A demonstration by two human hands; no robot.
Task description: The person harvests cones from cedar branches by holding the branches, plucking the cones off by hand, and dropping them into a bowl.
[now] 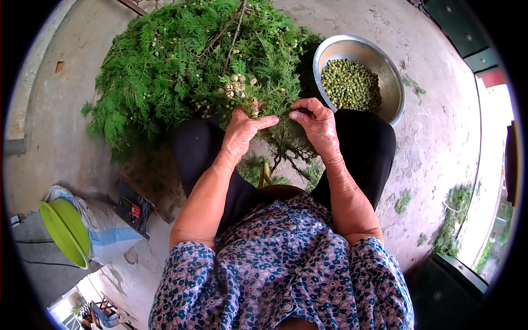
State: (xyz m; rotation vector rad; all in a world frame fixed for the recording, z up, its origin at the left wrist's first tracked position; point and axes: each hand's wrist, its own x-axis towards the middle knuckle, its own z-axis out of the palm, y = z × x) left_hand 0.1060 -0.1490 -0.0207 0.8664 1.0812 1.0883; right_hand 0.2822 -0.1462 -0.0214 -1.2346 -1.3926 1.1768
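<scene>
Between my knees I hold a green cypress sprig (285,104) with scale-like leaves. My left hand (242,132) is closed around it, thumb stretched to the right and fingers partly hidden by the foliage. Just above that hand is a cluster of pale brownish cones (235,87). My right hand (318,124) is closed in a pinch at the sprig's right side; what lies between its fingertips is too small to make out. A large heap of cut cypress branches (159,71) spreads in front of me, dotted with small pale cones.
Right of the heap stands a metal basin (394,82) partly filled with small green cones (351,83). A lime-green plastic basin (63,234) leans on a white-and-blue sack (110,231) at left. Green scraps (403,202) lie on the concrete floor (440,143).
</scene>
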